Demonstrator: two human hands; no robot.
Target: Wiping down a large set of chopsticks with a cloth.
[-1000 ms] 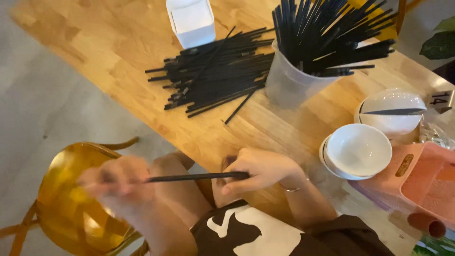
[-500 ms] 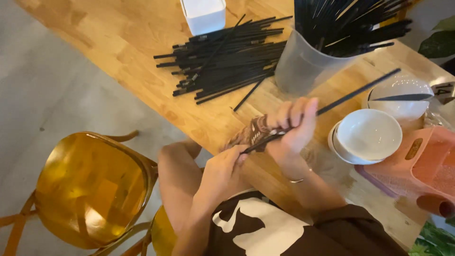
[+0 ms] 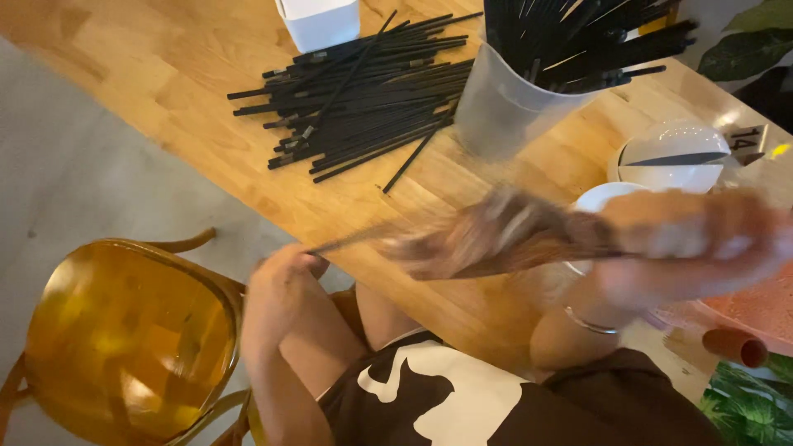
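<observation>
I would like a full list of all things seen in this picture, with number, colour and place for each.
wooden table: one, light brown, across the top
loose black chopsticks: a large pile, on the table
grey plastic cup: one, full of black chopsticks, right of the pile
white box: one, top edge
white bowls: at least two, far right
amber transparent chair: one, bottom left
brown cloth: one, blurred, around a chopstick
left hand: holds the chopstick's end
right hand: blurred, by the cloth
</observation>
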